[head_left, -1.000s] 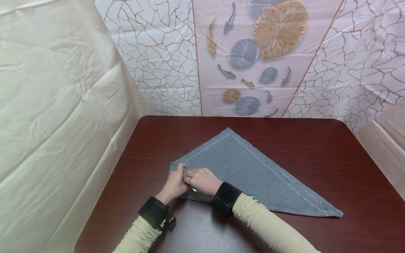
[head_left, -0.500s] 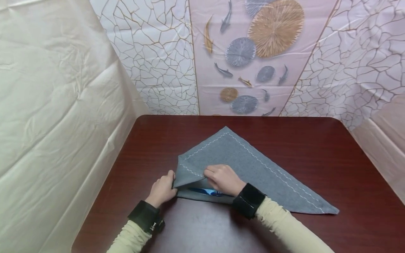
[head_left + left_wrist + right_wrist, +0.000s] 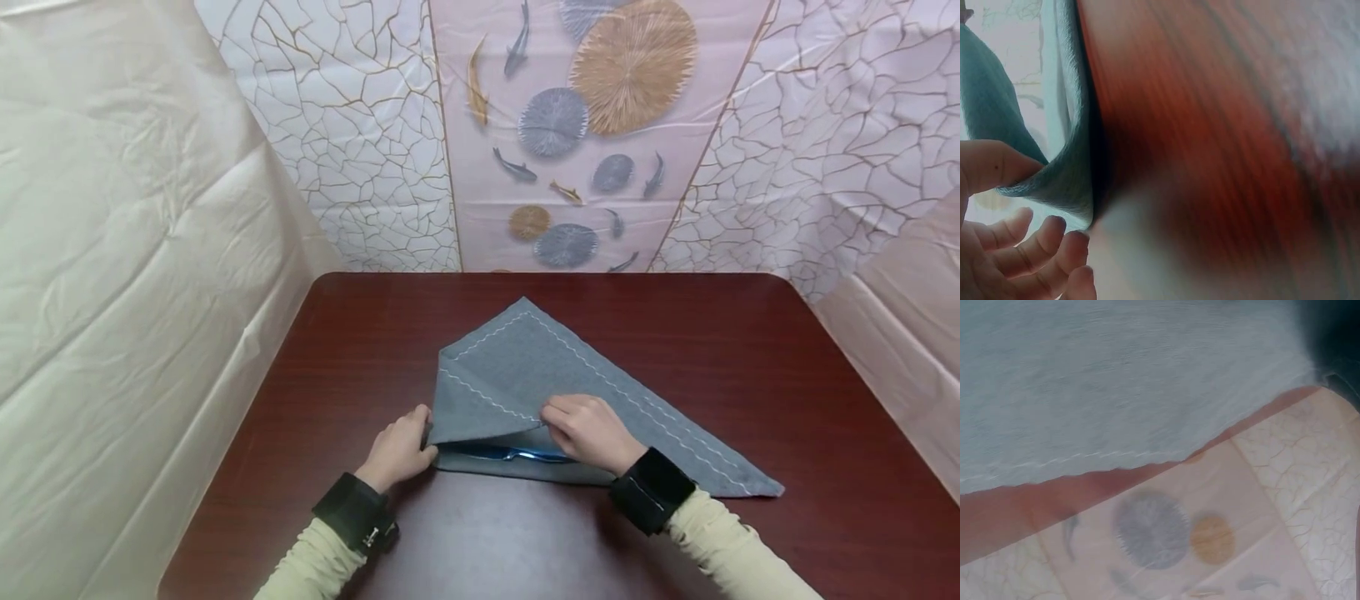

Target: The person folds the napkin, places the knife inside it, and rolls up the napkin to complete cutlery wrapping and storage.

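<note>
Grey cloth, folded into a triangle, lies on the dark red table near its front middle. The left hand pinches the cloth's folded left corner, thumb above and curled fingers below. The right hand holds the turned-over flap's tip, its grip pressed on the fabric. Between the hands a shiny blue thing peeks from under the flap, mostly hidden. Farther back hang a fish-printed backdrop and, to the left, a cream sheet.
</note>
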`<action>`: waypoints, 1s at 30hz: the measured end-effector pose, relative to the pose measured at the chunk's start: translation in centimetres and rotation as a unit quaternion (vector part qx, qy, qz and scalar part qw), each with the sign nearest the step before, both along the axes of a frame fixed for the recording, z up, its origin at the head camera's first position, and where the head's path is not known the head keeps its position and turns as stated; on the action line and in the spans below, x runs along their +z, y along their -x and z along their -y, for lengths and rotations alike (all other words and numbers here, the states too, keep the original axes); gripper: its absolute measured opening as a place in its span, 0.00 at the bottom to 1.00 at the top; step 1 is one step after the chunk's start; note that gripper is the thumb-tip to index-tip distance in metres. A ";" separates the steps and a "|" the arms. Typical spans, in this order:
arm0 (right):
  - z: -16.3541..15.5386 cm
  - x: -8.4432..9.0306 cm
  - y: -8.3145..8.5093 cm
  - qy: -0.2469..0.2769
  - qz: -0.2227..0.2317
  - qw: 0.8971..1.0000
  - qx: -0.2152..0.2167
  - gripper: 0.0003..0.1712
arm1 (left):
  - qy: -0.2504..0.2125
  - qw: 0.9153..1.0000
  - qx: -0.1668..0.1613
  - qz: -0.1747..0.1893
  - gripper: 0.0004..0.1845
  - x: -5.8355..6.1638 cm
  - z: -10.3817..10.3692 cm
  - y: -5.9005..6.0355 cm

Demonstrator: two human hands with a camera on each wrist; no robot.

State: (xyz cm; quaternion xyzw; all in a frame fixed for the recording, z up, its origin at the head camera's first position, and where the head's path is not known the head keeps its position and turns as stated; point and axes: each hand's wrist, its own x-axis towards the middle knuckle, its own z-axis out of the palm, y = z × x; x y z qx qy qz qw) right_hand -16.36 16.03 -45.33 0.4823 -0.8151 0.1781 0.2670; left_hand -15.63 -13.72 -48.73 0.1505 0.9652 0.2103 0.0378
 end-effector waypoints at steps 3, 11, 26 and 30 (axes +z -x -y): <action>-1.0 -0.6 -0.2 -0.010 -0.011 1.000 -0.007 0.18 | 0.007 1.000 -0.019 -0.001 0.15 -0.3 -0.2 -0.1; -3.2 -2.5 -0.8 -0.029 -0.023 0.999 -0.018 0.20 | 0.015 0.996 -0.082 0.001 0.12 -0.7 -0.5 -0.2; -4.3 -5.9 -2.2 -0.101 0.025 0.994 -0.032 0.12 | 0.033 0.989 -0.142 0.023 0.08 -0.8 -0.5 -0.2; -4.4 -5.7 -2.4 -0.097 0.027 0.995 -0.027 0.13 | 0.031 0.989 -0.144 0.019 0.09 -0.8 -0.5 -0.2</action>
